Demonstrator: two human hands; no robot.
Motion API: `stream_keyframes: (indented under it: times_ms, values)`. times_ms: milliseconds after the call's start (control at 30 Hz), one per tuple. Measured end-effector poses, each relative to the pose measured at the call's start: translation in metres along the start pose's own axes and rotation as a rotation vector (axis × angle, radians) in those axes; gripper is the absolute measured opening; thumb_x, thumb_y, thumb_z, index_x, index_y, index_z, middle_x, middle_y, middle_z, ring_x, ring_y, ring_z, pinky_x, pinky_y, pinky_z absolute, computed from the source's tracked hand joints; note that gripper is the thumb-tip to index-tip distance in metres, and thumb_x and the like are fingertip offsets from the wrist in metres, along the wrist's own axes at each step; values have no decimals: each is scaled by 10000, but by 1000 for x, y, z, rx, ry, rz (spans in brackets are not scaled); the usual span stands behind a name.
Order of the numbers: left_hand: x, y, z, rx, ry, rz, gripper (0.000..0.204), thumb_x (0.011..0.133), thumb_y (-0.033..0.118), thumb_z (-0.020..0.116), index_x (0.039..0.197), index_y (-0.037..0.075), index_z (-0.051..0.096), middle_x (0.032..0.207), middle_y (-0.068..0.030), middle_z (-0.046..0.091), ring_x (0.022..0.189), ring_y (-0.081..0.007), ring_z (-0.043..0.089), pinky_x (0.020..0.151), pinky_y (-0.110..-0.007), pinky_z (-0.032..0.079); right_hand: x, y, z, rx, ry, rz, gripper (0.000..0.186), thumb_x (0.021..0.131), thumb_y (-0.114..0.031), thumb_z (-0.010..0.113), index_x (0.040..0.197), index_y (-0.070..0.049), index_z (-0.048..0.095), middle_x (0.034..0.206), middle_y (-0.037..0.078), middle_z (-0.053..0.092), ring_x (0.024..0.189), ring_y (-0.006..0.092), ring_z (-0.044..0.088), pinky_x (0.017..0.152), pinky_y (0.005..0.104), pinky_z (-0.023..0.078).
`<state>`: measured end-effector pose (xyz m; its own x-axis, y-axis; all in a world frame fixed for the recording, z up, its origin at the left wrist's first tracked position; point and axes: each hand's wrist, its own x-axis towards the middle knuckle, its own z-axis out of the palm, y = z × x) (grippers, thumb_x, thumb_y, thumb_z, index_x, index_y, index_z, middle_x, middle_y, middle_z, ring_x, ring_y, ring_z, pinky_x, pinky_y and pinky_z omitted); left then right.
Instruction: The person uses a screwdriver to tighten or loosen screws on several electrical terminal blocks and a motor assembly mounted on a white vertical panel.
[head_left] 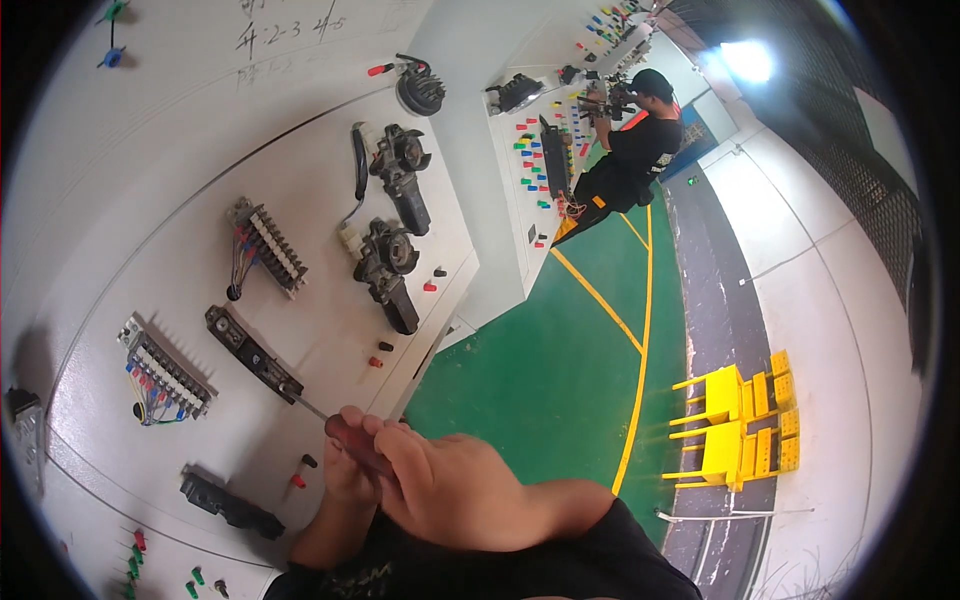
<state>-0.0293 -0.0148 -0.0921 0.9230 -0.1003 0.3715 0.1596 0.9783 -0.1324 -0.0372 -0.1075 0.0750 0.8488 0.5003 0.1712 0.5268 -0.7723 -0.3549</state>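
Dark red plastic shows between your fingers: the handle of a screwdriver with a thin steel shaft (345,432), and both hands are on it in the head view. Your right hand (455,490) lies on top, fingers curled tight round the handle, while your left hand (345,480) sits beneath, mostly covered, so I can only guess that it also pinches the handle rather than merely steadying it. The tool's long axis runs up and to the left from the grip, and its tip meets the lower end of a long black terminal strip (252,352) mounted on the white training panel (120,180). That strip slants the same way, so shaft and strip nearly line up. Both forearms come in from the lower edge, wrists close together. Beside the strip sit a grey terminal block with coloured wires (165,372) and small red and black sockets (303,470). Farther off, a person in black (640,150) works at another panel.
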Motion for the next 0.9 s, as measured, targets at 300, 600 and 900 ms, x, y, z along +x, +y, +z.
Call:
stream_keyframes:
  times_ms: [300, 600, 900]
  values:
    - [-2, -1, -30, 183, -20, -60, 482, 883, 333, 783, 1204, 69, 540, 1126, -122, 669, 1128, -311, 620, 1001, -465, 511, -19, 6, -10, -308, -36, -145, 343, 765, -124, 634, 1063, 38, 581, 840, 97, 606, 548, 182, 581, 500, 307, 474]
    - [-15, -11, -29, 198, -24, -15, 468, 893, 272, 776, 1267, 140, 527, 1252, -120, 558, 1155, -315, 589, 956, -448, 538, -12, 22, 8, -284, 57, -87, 420, 894, -434, 696, 1033, -40, 655, 566, 28, 510, 385, 229, 478, 391, 349, 402]
    - [-13, -6, -7, 326, 144, 101, 449, 906, 402, 739, 1206, 89, 624, 1047, -137, 675, 947, -278, 655, 760, -370, 570, -15, 7, -11, -191, 191, -274, 394, 775, -242, 795, 1056, -4, 654, 776, 45, 615, 576, 206, 601, 542, 316, 481]
